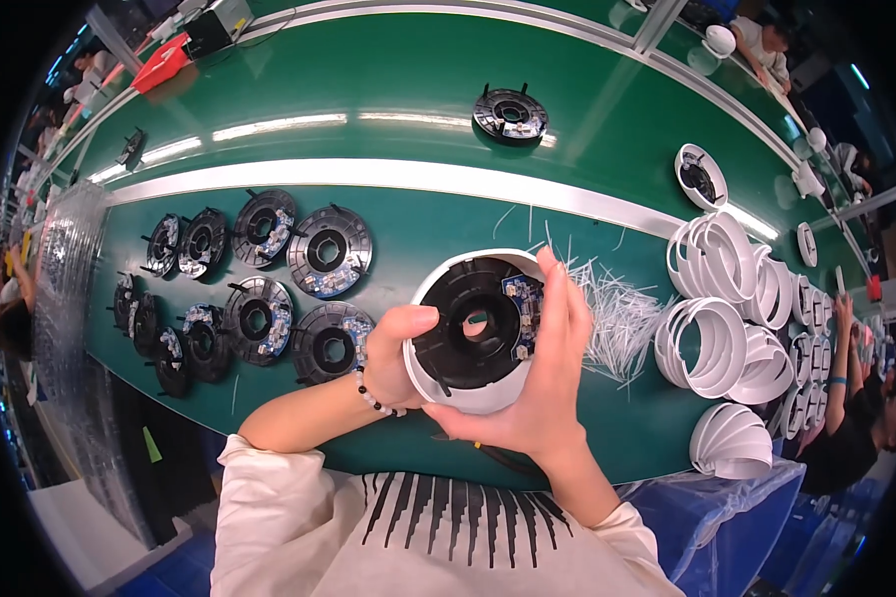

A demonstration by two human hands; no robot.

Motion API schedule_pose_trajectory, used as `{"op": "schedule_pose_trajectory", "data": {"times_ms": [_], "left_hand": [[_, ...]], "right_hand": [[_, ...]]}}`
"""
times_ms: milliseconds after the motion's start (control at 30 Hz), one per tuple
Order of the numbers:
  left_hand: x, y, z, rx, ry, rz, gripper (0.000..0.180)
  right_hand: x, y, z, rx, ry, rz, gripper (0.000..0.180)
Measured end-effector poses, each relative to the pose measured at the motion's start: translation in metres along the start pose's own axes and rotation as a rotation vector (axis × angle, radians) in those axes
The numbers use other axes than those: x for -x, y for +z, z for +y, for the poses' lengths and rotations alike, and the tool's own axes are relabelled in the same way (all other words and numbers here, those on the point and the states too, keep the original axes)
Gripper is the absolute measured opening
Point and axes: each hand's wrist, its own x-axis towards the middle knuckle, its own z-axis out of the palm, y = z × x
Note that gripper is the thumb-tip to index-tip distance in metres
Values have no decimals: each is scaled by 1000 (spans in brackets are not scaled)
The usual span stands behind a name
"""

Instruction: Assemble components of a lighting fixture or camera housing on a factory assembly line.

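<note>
Together, both hands in half-open clasp around a white ring, black disc inside

A round, glossy white plastic shell is held above the worktop between the left hand, at its 9 o'clock, and the right hand, at 3 to 5 o'clock. Its open face looks up, and its outer wall shows broadest toward 6 o'clock. A matte black plastic disc sits within the rim, with a round central opening. A blue circuit board with small pale components lies along the disc at 3 o'clock, partly covered by fingers.
</note>
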Motion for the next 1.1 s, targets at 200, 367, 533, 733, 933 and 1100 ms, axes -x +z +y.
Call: {"op": "schedule_pose_trajectory", "data": {"times_ms": [200,367,533,733,933,1100], "left_hand": [[-5,3,-1,-58,83,77,54],[-30,16,19,182,54,376,52],[-24,8,21,229,-158,287,55],[-24,10,22,12,-226,287,56],[-16,0,24,192,-220,226,52],[-28,-7,56,77,-227,240,42]], "right_hand": [[7,12,6,55,-3,89,112],[3,13,27,-126,-234,78,82],[-6,-11,33,-8,-397,123,36],[-2,-19,27,-95,-297,169,35],[3,-29,21,-66,-112,146,59],[40,-67,36,157,-18,244,59]]}}
